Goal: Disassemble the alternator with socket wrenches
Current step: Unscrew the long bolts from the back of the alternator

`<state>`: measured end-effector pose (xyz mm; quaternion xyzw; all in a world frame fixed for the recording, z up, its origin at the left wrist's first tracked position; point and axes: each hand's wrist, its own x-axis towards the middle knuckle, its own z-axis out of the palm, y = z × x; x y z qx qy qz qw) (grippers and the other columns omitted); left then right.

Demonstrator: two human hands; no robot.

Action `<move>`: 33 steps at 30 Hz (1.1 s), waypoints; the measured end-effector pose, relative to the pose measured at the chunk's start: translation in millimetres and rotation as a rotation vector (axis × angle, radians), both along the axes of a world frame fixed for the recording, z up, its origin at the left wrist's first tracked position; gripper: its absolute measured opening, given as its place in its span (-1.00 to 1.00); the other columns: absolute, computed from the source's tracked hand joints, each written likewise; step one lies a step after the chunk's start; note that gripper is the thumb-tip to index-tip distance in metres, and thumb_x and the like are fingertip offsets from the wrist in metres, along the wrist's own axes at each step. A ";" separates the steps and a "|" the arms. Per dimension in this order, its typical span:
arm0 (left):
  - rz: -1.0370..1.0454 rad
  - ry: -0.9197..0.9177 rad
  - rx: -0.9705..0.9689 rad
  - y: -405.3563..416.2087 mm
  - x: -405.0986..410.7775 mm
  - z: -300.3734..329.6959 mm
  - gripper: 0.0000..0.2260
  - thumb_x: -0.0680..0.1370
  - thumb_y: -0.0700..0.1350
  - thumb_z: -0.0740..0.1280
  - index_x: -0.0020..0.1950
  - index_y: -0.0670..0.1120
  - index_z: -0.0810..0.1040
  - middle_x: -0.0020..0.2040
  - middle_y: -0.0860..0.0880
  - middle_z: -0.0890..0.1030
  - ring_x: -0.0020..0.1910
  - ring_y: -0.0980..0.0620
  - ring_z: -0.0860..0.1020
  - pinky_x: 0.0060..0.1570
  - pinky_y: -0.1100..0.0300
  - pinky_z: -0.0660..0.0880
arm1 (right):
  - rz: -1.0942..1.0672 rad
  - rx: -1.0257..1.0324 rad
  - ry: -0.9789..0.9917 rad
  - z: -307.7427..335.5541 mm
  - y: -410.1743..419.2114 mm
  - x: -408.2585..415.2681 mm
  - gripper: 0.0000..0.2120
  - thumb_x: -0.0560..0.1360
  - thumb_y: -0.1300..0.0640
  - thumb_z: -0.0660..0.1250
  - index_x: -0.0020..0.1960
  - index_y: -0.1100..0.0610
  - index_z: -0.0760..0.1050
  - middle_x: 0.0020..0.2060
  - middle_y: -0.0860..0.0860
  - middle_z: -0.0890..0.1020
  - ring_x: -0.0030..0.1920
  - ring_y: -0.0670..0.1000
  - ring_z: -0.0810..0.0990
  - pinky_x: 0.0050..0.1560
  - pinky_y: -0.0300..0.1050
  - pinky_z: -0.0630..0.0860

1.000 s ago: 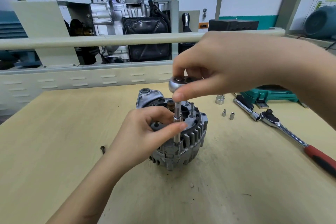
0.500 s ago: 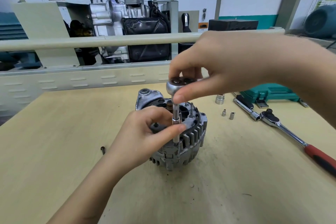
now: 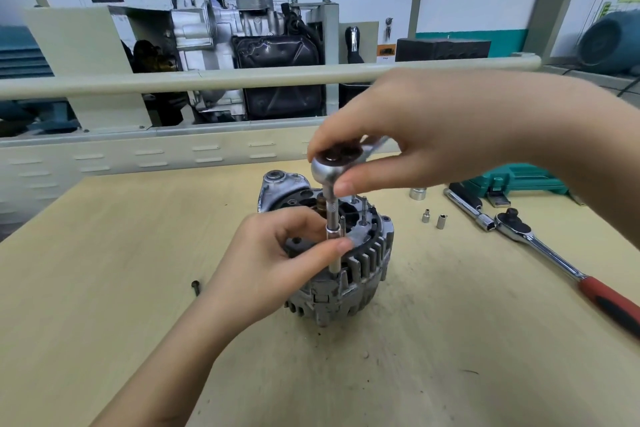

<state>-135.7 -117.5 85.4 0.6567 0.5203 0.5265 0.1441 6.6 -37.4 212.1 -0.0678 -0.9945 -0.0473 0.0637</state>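
On the pale wooden table (image 3: 104,288) stands the grey finned metal alternator (image 3: 349,270), upright at centre. The right hand (image 3: 426,135) grips the round chrome head of a small ratchet wrench (image 3: 329,166); below it, the left hand (image 3: 277,260) pinches the slim socket extension (image 3: 333,218), which stands vertically on the alternator's top.
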 end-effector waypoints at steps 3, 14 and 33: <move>0.046 0.032 0.045 1.6 3.3 -0.6 -0.84 0.32 -0.01 0.43 -0.39 0.10 0.47 -0.45 0.23 0.53 -0.41 0.29 0.50 -0.37 0.52 0.33 | -0.042 0.060 0.014 -0.4 0.7 0.3 -0.51 0.33 -0.29 0.08 -0.06 0.05 0.52 -0.29 -0.12 0.56 -0.22 -0.12 0.45 -0.23 -0.18 0.36; -0.071 0.003 -0.068 -0.1 -1.9 -0.2 -0.90 0.40 -0.02 0.37 -0.18 0.02 0.65 -0.21 0.12 0.67 -0.18 0.24 0.61 -0.22 0.41 0.50 | 0.024 -0.012 -0.004 -1.0 2.9 1.9 -0.64 0.42 -0.13 0.13 0.02 0.06 0.53 -0.22 -0.20 0.55 -0.20 -0.17 0.46 -0.15 -0.27 0.37; -0.028 0.062 0.014 0.3 -2.7 -0.3 -0.84 0.35 0.12 0.36 -0.26 0.06 0.60 -0.27 0.18 0.65 -0.24 0.28 0.58 -0.26 0.46 0.44 | 0.040 -0.026 0.030 -2.6 6.0 2.2 -0.72 0.48 -0.10 0.23 0.02 0.07 0.54 -0.20 -0.17 0.58 -0.17 -0.17 0.47 -0.15 -0.28 0.37</move>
